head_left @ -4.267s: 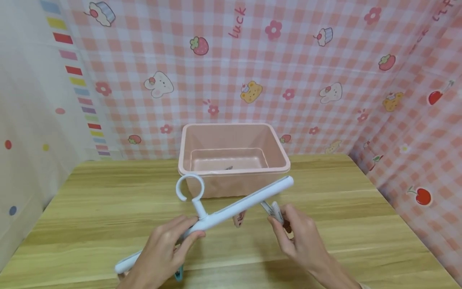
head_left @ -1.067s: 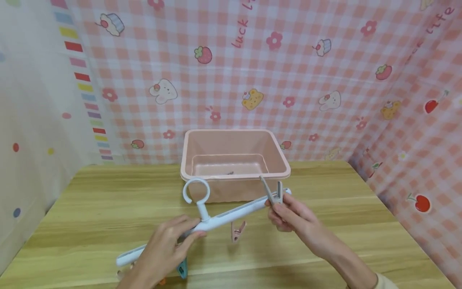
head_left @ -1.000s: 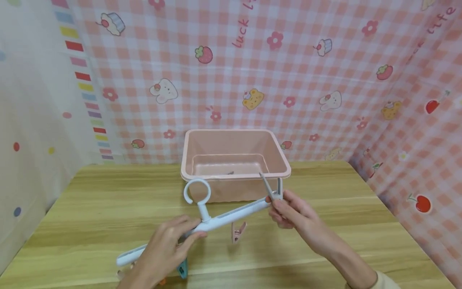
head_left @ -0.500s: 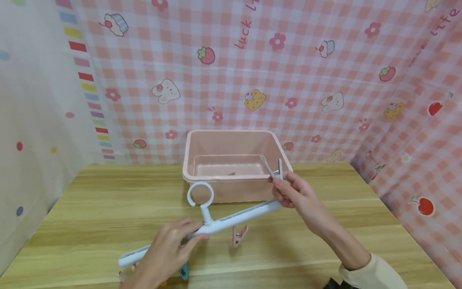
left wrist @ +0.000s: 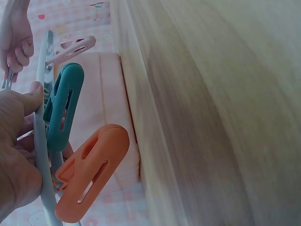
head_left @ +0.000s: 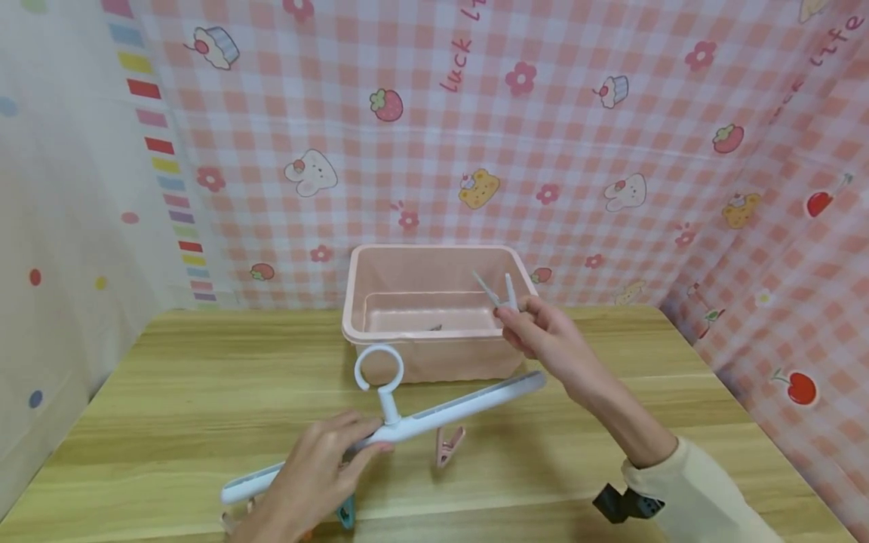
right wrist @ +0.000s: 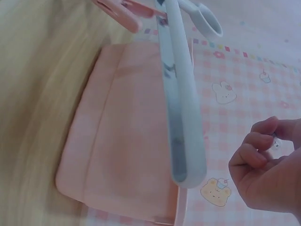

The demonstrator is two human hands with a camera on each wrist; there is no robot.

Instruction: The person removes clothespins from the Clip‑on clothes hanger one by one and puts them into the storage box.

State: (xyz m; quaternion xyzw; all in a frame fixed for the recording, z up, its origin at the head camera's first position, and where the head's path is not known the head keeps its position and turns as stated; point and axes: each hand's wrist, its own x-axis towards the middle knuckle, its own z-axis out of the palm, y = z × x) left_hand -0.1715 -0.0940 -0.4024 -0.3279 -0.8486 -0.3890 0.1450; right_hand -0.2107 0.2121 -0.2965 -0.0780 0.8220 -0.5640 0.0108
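My left hand [head_left: 315, 467] grips the middle of a pale blue clip hanger [head_left: 468, 406], tilted with its right end higher and its ring-shaped hook upward. A pink clip [head_left: 448, 446] hangs below the bar. In the left wrist view, a teal clip [left wrist: 66, 106] and an orange clip [left wrist: 94, 174] hang near my left fingers; a beige piece under the left end is mostly hidden. Pinched in my right hand [head_left: 546, 335] is a light grey clip [head_left: 511, 290], its legs spread, over the right front of a pink plastic bin [head_left: 441, 360].
A small grey item [head_left: 436, 327] lies on the bin's floor, mostly hidden by the front rim. The bin stands at the back of the wooden table [head_left: 258, 377], against a checked cloth [head_left: 434, 151]. A black device [head_left: 627, 504] is by the right sleeve.
The grey clip, on the hanger's right arm at first, has come off in my right hand. That hand has risen away from the bar to the bin. My left hand keeps its grip.
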